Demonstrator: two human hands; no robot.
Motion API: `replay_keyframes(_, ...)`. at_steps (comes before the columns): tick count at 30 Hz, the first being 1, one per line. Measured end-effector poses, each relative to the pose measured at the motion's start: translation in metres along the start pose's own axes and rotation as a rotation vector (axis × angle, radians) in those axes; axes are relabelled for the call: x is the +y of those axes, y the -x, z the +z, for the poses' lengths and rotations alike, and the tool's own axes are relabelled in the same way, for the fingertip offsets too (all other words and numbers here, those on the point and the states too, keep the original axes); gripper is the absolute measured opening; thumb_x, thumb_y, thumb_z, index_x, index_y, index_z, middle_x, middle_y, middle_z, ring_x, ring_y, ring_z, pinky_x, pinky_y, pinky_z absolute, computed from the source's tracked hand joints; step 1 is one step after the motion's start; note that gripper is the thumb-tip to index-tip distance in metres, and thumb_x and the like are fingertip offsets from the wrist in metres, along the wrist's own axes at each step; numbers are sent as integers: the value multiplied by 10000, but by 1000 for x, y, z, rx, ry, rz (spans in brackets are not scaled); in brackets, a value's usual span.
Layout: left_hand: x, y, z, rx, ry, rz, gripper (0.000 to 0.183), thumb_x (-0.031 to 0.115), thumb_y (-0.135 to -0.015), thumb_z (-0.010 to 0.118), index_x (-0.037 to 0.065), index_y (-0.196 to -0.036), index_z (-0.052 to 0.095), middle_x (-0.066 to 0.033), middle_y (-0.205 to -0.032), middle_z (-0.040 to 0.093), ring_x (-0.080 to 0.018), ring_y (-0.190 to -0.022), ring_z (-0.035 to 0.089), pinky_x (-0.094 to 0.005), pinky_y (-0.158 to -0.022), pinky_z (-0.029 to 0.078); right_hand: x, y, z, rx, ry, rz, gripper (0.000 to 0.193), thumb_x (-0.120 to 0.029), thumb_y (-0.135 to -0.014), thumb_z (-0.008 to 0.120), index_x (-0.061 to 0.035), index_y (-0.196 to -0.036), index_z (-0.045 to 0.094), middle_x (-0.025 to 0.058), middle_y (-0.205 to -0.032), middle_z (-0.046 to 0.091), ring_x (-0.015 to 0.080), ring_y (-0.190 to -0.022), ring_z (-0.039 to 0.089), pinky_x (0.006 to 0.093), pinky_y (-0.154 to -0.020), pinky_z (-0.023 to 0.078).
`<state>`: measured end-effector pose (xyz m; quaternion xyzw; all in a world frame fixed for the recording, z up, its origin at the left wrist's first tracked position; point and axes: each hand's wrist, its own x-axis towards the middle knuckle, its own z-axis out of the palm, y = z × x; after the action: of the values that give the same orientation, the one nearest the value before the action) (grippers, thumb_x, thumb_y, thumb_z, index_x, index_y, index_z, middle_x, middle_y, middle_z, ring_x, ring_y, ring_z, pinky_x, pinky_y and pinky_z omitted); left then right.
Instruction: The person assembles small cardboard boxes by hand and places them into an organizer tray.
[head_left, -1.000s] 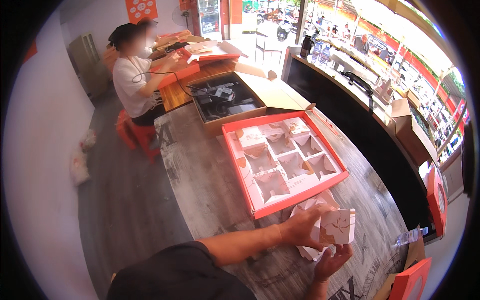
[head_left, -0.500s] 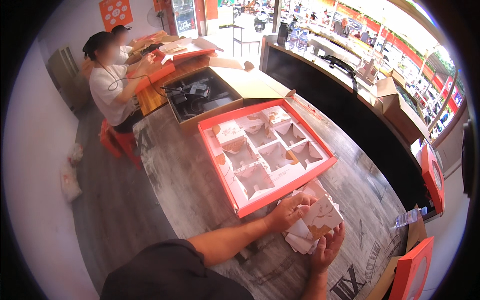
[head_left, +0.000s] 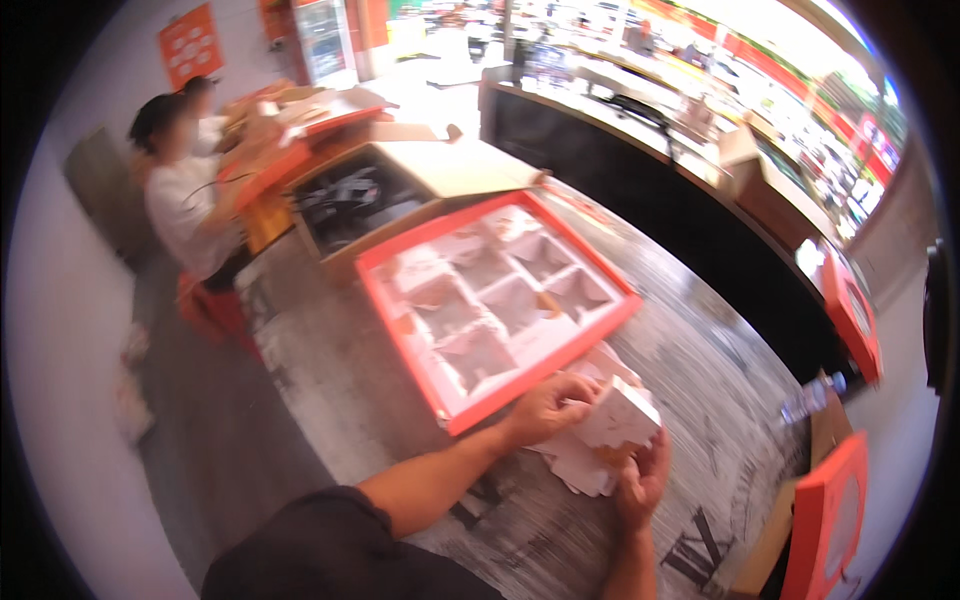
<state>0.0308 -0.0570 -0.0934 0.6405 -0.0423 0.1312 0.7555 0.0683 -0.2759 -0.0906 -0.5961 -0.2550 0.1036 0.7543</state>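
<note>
A small white card box with a gold-brown leaf print (head_left: 620,415) sits right of centre in the lower half of the frame, held up at a tilt. Its underside and far side are hidden, and motion blur softens its print. The white folded card pieces (head_left: 575,470) beneath it are partly covered by the box and hands, so their number cannot be told.

Just beyond, the front wall of a shallow red box with a white partitioned insert (head_left: 543,368) runs close past the card pieces and the left hand. The grey wood-look surface (head_left: 700,350) has open room on the right, as far as a clear plastic bottle (head_left: 812,398), and more at centre left, where its edge slants down.

The right hand (head_left: 643,480) has its grip closed on the box's lower right edge. The left hand (head_left: 545,408) has its fingertips bent in against the left edge; blur hides whether that grip pinches it.

Farther out, an open brown cardboard box (head_left: 460,165) holds dark items too blurred to name. A red box with a clear window (head_left: 830,520) stands at lower right. At upper left, a seated person in a white top (head_left: 180,215) is blurred.
</note>
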Motion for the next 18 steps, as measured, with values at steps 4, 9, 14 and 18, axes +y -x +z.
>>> replay_keyframes(4,-4,4,-8,21,-20,2,168,-21,-888,603,7,-1052,626,-129,-1257,583,-222,-1206,537,-365,-1007,467,-3,-9,4,-8,-50,-2,773,129,-825,443,-26,-1544,204,127,-1457,433,163,-1088,576,294,-883,506)
replay_keyframes(9,-2,2,-4,-25,101,-50,146,-10,-936,591,17,-1078,602,-118,-1287,574,-180,-1184,564,-342,-1005,464,-4,-8,1,-7,-61,3,748,113,-859,487,-32,-1541,216,143,-1465,426,189,-1128,588,298,-913,511)
replay_keyframes(14,-1,2,-5,-57,208,-64,146,5,-911,634,-3,-1055,616,-102,-1280,557,-193,-1167,568,-326,-954,505,-3,-6,1,13,-40,37,739,82,-882,553,-47,-1536,234,152,-1435,452,200,-1139,589,320,-932,511)
replay_keyframes(18,5,4,-5,-44,192,-114,150,-16,-902,625,-11,-1050,608,-102,-1283,561,-199,-1164,579,-332,-973,500,-6,-6,4,2,-86,44,695,62,-905,545,-33,-1530,255,147,-1413,478,188,-1129,589,312,-928,505)
